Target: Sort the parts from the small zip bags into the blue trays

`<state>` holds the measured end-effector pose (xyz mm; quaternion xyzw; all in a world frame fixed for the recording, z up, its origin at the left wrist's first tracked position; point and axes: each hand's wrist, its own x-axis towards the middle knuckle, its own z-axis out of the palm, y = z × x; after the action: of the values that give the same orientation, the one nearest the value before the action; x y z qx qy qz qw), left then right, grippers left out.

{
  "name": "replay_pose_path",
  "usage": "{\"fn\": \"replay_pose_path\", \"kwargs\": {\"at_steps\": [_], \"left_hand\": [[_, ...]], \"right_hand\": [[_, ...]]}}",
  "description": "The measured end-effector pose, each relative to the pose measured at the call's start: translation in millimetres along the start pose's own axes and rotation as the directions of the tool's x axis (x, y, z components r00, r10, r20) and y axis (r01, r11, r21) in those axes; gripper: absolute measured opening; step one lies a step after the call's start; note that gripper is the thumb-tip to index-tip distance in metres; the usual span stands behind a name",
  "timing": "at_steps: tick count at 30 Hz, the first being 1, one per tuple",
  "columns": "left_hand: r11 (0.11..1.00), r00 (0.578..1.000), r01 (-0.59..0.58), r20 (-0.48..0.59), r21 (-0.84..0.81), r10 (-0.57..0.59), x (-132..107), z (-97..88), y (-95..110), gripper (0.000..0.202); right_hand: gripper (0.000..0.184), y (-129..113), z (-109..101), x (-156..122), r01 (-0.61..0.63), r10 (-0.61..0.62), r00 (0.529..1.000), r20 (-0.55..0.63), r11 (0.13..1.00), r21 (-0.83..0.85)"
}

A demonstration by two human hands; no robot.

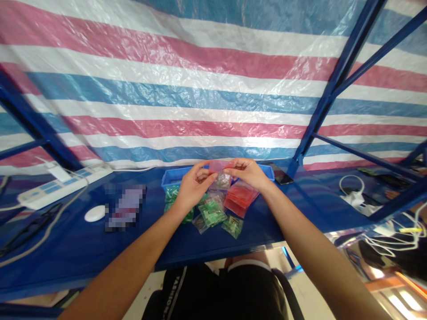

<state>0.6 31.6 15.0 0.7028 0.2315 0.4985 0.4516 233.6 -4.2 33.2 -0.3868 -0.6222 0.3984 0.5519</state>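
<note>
Between my two hands is a small clear plastic bag with a reddish top [220, 171], raised just above the bench. My left hand [197, 183] pinches its left side, and my right hand [245, 172] pinches its upper right edge. What lies inside the bag is too small to make out. Below my hands sit several green packets [212, 211] in clear plastic, one of them lying apart as a small green packet [232, 226]. A stack of red plastic bags [240, 198] rests under my right hand. Behind, a blue tray [171, 177] is partly hidden by my hands.
The blue bench [133, 249] carries a white power strip [63, 186], a white oval object [95, 213] and a blurred-out item [128, 206] at left. A dark phone [279, 173] lies right of the tray. White cables [355, 195] and blue frame posts [328, 95] stand further right.
</note>
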Motion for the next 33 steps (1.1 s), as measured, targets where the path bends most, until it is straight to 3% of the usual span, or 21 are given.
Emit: {"fn": "replay_pose_path", "kwargs": {"at_steps": [6, 9, 11, 15, 19, 22, 25, 27, 30, 33], "left_hand": [[0.998, 0.999, -0.022, 0.036, 0.053, 0.02, -2.7, 4.2, 3.7, 0.06], [0.998, 0.998, -0.047, -0.037, 0.039, 0.049, -1.2, 4.5, 5.2, 0.062], [0.998, 0.992, -0.062, -0.107, 0.015, 0.064, 0.6, 3.5, 4.6, 0.066], [0.998, 0.985, -0.059, -0.162, 0.034, 0.064, 2.9, 0.0, 0.6, 0.07], [0.989, 0.979, -0.095, -0.167, 0.114, 0.113, 1.9, -3.2, -0.4, 0.064], [0.959, 0.972, -0.123, -0.162, 0.255, 0.168, 0.0, -4.7, 4.1, 0.057], [0.907, 0.969, -0.13, -0.141, 0.401, 0.201, -2.2, -4.9, 10.6, 0.043], [0.861, 0.975, -0.151, -0.071, 0.486, 0.21, -4.3, -4.3, 14.4, 0.029], [0.795, 0.963, -0.268, 0.183, 0.544, 0.199, -9.6, -1.5, 19.0, 0.018], [0.739, 0.865, -0.442, 0.461, 0.508, 0.2, -16.6, 4.2, 23.4, 0.019]], "right_hand": [[0.037, -2.6, 3.2, -3.4, -0.008, 0.007, 0.999, 0.043, 0.999, 0.037], [0.04, -0.3, 5.8, -4.7, -0.079, 0.068, 0.982, 0.179, 0.996, 0.052], [0.043, 1.1, 6.4, -4.0, -0.118, 0.099, 0.974, 0.203, 0.99, 0.08], [0.05, 3.2, 3.6, 1.0, -0.098, 0.101, 0.995, -0.003, 0.978, 0.181], [0.064, 9.4, -3.5, 8.4, -0.037, 0.075, 0.974, -0.213, 0.984, 0.175], [0.068, 17.6, -10.8, 13.1, 0.02, -0.005, 0.943, -0.332, 0.999, 0.04], [0.047, 25.3, -17.4, 16.8, 0.045, -0.122, 0.928, -0.352, 0.974, -0.221], [0.032, 29.7, -19.3, 19.4, 0.03, -0.16, 0.932, -0.324, 0.928, -0.372], [0.024, 35.1, -17.1, 23.6, 0.038, -0.187, 0.953, -0.237, 0.853, -0.521], [0.023, 37.6, -11.3, 26.5, 0.078, -0.205, 0.969, -0.137, 0.782, -0.618]]}}
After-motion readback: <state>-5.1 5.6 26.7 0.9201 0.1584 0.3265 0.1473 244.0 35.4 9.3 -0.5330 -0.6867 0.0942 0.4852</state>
